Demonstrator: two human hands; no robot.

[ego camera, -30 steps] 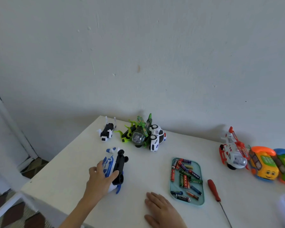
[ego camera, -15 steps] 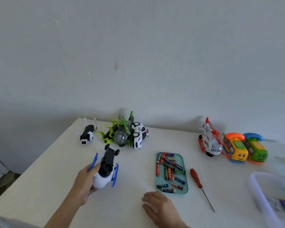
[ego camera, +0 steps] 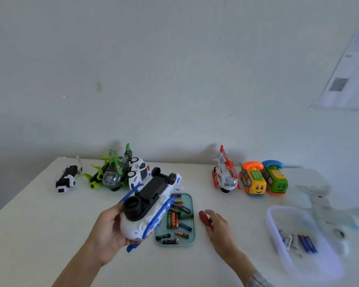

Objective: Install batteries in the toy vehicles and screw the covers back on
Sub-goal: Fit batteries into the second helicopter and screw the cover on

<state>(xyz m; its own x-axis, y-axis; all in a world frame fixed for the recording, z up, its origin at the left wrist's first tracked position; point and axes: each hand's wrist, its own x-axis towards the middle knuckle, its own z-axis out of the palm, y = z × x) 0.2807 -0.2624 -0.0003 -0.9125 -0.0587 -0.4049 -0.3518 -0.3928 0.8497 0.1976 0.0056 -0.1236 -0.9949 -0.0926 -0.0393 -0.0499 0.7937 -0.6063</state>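
My left hand [ego camera: 109, 230] holds a white and blue toy vehicle [ego camera: 147, 206] upside down above the table, its black underside and wheels facing up. Under its right side lies a teal tray [ego camera: 192, 206] with several loose batteries. My right hand [ego camera: 218, 226] rests on the table over the red handle of a screwdriver [ego camera: 203, 218], fingers curled around it; the shaft is hidden under the hand.
Along the back of the white table [ego camera: 39, 214] stand a black and white toy [ego camera: 67, 179], a green helicopter [ego camera: 112, 172], a white police car [ego camera: 138, 172], a red and white helicopter [ego camera: 225, 175], and orange [ego camera: 254, 181] and green [ego camera: 275, 179] phone cars. A clear tub [ego camera: 278, 228] with batteries sits at the right.
My left hand has lifted the white and blue toy off the table and brought it right, over the tray's edge. My right hand has moved from the table onto the screwdriver handle.
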